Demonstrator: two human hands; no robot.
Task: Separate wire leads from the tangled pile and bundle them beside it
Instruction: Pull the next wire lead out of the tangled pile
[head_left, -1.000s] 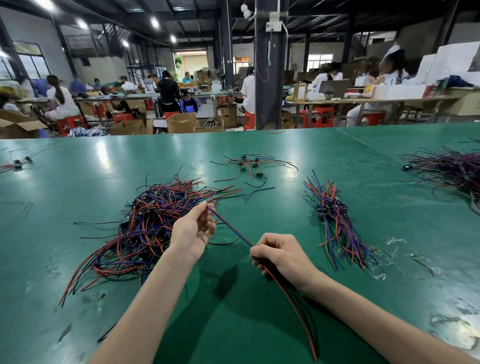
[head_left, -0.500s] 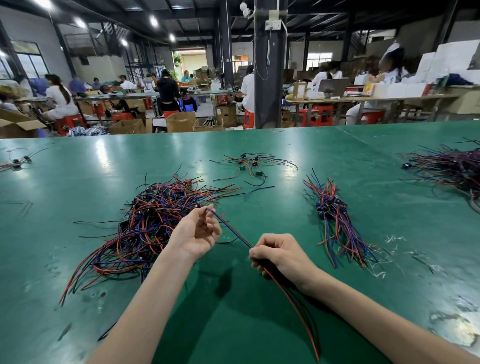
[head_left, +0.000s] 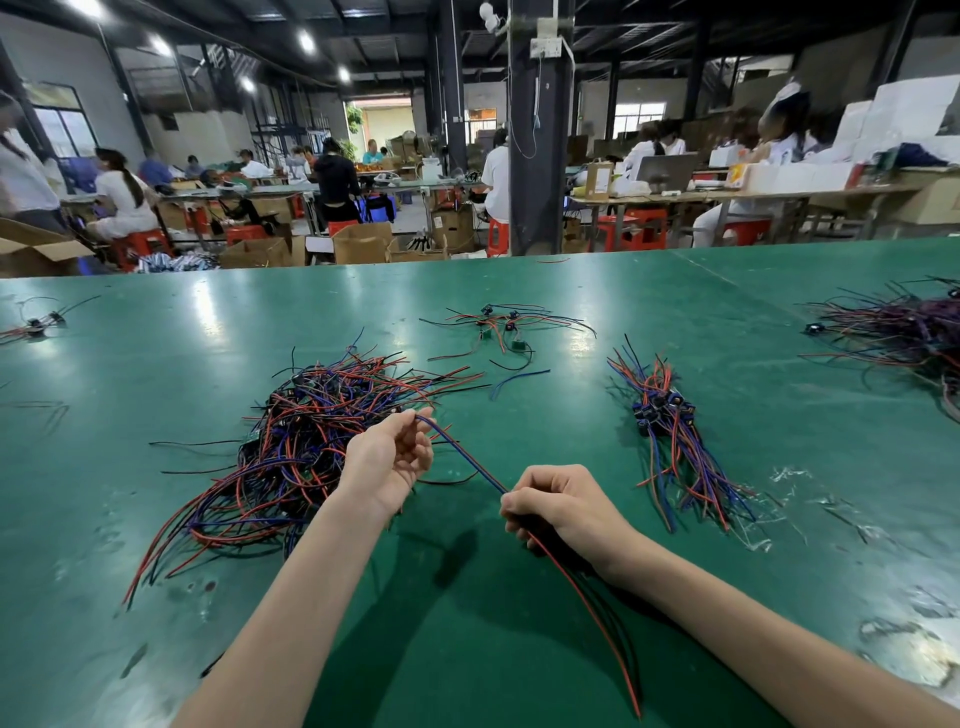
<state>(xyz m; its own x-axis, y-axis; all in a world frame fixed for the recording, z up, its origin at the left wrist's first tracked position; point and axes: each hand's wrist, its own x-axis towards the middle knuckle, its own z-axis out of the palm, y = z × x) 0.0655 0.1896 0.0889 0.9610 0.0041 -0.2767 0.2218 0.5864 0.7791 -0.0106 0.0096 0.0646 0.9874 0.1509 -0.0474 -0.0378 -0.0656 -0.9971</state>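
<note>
**A:** Where is the lead right now?

**B:** One blue-and-red wire lead (head_left: 467, 456) is stretched between the two hands, which are apart and raised off the green worktop (head_left: 467, 665). The left hand (head_left: 387, 462) pinches it at the edge of the tangled pile (head_left: 306, 436). The right hand (head_left: 558, 506) is curled round it closer to the body, and red and black tails (head_left: 600, 639) trail from that fist.

**A:** So how do I free it cleanly?

**B:** Draw it slowly along its own line with the right hand. Use the left fingertips as a guide, so neighbouring wires slide off instead of coming along. If the pile starts to lift or drag, I'd stop, ease off the tension and shake the snag loose. Yanking would probably tighten the knot.

**A:** And after that?

**B:** Lay it on the sorted bundle (head_left: 675, 457), to the right of the pile. Point it the same way as the others, with its connector end by the black connectors (head_left: 662, 408) clustered there.
</note>
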